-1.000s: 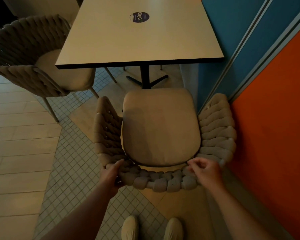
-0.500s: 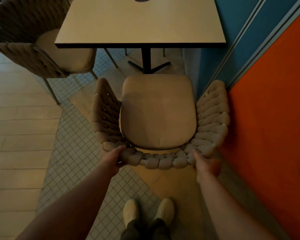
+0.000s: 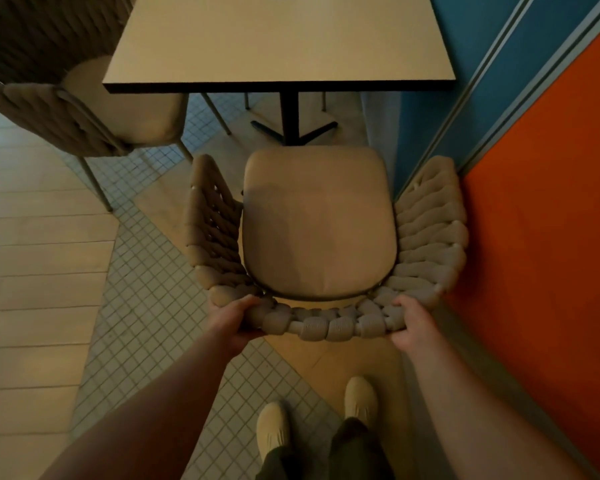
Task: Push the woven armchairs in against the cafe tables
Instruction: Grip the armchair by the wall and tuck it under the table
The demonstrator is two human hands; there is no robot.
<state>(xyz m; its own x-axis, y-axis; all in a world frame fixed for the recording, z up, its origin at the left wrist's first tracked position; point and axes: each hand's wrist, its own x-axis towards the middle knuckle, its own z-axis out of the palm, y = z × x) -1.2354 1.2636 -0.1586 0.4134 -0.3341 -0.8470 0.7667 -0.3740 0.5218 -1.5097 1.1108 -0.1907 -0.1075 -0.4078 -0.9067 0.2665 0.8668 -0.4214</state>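
So I've got both hands on the back of this beige woven-rope armchair with a tan padded seat cushion [image 3: 317, 223]. My left hand [image 3: 234, 322] is wrapped around the thick braided backrest rim at its left corner, thumb on top and the other fingers curled underneath where I can't see them. My right hand [image 3: 411, 320] is doing the same at the right corner, thumb [image 3: 400, 301] lying over the weave, the rest of the fingers tucked behind the rim.

The chair sits square in front of me, facing the pale rectangular cafe table with a dark edge [image 3: 278, 46]. The front of the seat cushion is just short of the table's near edge, close to the black pedestal base [image 3: 293, 126], so it's not tucked under the top. The right armrest is right up against the blue and orange wall panel [image 3: 541, 216]; can't tell if it's actually touching.

A second woven armchair of the same kind [image 3: 66, 98] is at the table's left side, its cushion partly under the tabletop. My cream shoes [image 3: 274, 431] are on the floor of small square tiles [image 3: 142, 306] behind the chair.
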